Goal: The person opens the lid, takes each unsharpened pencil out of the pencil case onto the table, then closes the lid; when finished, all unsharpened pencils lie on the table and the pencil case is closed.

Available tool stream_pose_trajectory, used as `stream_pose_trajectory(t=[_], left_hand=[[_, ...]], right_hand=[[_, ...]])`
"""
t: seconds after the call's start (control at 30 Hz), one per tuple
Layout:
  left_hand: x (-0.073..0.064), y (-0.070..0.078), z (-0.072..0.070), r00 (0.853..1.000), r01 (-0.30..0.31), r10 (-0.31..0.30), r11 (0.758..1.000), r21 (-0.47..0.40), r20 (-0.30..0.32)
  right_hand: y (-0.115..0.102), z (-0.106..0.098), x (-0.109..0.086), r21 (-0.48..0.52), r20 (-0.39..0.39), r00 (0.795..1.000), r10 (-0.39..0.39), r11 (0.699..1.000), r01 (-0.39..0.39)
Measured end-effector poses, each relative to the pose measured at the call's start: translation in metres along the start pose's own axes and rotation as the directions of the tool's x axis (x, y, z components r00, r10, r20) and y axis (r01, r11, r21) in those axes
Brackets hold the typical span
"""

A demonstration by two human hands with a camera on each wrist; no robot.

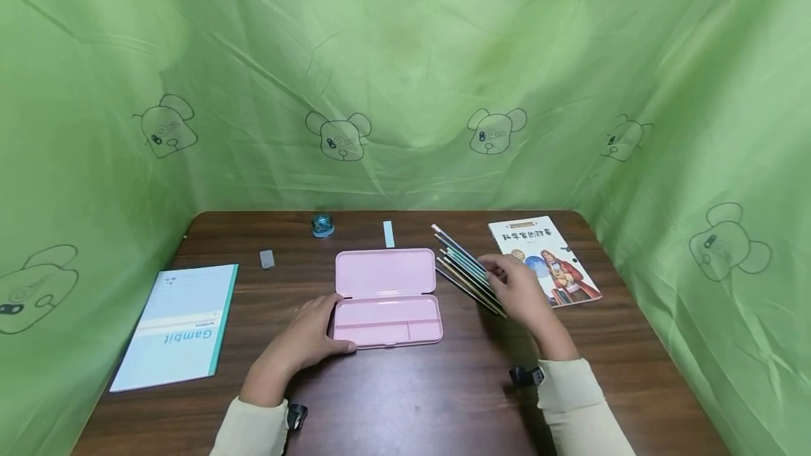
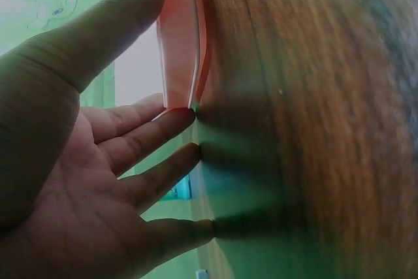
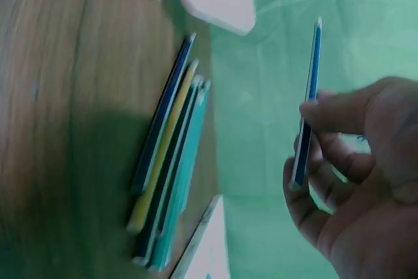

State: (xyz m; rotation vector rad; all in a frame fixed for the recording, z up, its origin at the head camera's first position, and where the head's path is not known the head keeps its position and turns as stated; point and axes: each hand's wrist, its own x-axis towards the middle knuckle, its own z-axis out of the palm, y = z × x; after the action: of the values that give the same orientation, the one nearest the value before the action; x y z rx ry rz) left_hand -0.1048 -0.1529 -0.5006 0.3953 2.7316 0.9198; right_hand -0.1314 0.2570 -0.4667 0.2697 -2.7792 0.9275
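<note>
A pink pencil case [image 1: 387, 334] lies with its lid [image 1: 385, 273] folded back, its tray split into compartments. My left hand [image 1: 310, 333] rests against the case's left end, thumb along the front edge. In the left wrist view the fingers are straight and spread, two fingertips right at the case [image 2: 179, 50]. A blue pencil [image 3: 314, 63] is pinched between the thumb and fingers of my right hand [image 3: 356, 155], raised above the table. Below it lies a bundle of dark, yellow and teal pencils [image 3: 163, 155], right of the case in the head view.
A notebook [image 1: 177, 322] lies at the left, with a grey eraser [image 1: 267, 260] nearby. Behind the case are a round blue sharpener [image 1: 322, 226] and a light blue strip [image 1: 388, 234]. A picture-covered book [image 1: 545, 259] lies at the right. Green curtain [image 1: 405, 90] surrounds the table.
</note>
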Motion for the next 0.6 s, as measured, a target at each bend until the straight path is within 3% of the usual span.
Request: stream_pose_trajectory(t=[0.1, 0.27, 0.6], left_hand=[[-0.001, 0.0, 0.0, 1.0, 0.005, -0.005, 1.0, 0.0, 0.004], [0.0, 0.0, 0.0, 1.0, 0.001, -0.001, 1.0, 0.008, 0.007], [0.001, 0.001, 0.0, 1.0, 0.0, 0.0, 1.0, 0.006, 0.003]], right_hand=[[0.013, 0.006, 0.002, -0.039, 0.017, 0.998, 0.057, 0.998, -0.056], [0.025, 0.028, 0.003, -0.138, 0.063, 0.994, 0.084, 0.988, -0.075], [0.022, 0.049, 0.007, -0.243, 0.072, 0.994, 0.084, 0.968, -0.064]])
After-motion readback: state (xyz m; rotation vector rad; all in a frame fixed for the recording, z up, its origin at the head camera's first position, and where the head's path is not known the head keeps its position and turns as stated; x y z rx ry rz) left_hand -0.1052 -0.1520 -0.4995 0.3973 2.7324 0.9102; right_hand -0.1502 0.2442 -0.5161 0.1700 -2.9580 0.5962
